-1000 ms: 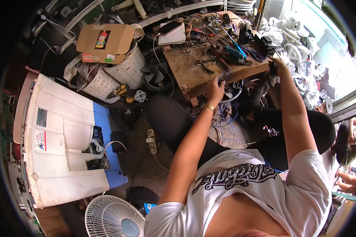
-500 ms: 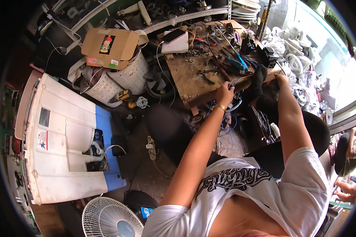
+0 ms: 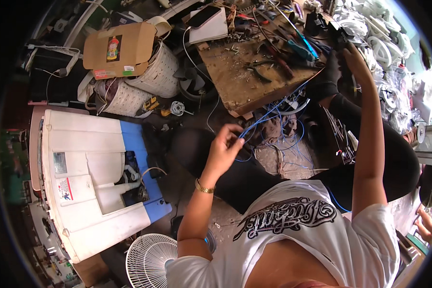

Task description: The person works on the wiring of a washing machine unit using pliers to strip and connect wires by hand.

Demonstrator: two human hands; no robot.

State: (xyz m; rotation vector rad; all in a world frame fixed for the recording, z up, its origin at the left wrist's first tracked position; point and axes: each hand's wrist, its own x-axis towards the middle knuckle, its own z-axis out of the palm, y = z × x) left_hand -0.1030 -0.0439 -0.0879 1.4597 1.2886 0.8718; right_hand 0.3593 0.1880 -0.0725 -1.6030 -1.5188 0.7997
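My left hand (image 3: 225,146) pinches a blue wire (image 3: 264,116) in front of the table's near edge. From the fingers, strands of it stretch up and right toward the table edge by my foot in a dark sock (image 3: 327,79). More blue loops hang over the cloth-strewn floor below. At the table's right end, my right hand (image 3: 354,58) reaches beside the foot, close to some black parts (image 3: 340,34). Its fingertips are hard to make out against the dark things there, and whether they grip anything is unclear.
Pliers (image 3: 259,72), a teal-handled tool (image 3: 300,49) and small metal bits litter the wooden table (image 3: 225,89). A phone (image 3: 204,17) lies at its far left. White baskets (image 3: 161,72), an open cardboard box (image 3: 117,50), a large white casing (image 3: 77,158) and a fan (image 3: 149,261) stand to the left.
My left hand has drawn back from the table edge, down and left, pulling the blue wire out in long strands. My right hand has gone farther up beside the foot. The view has shifted.
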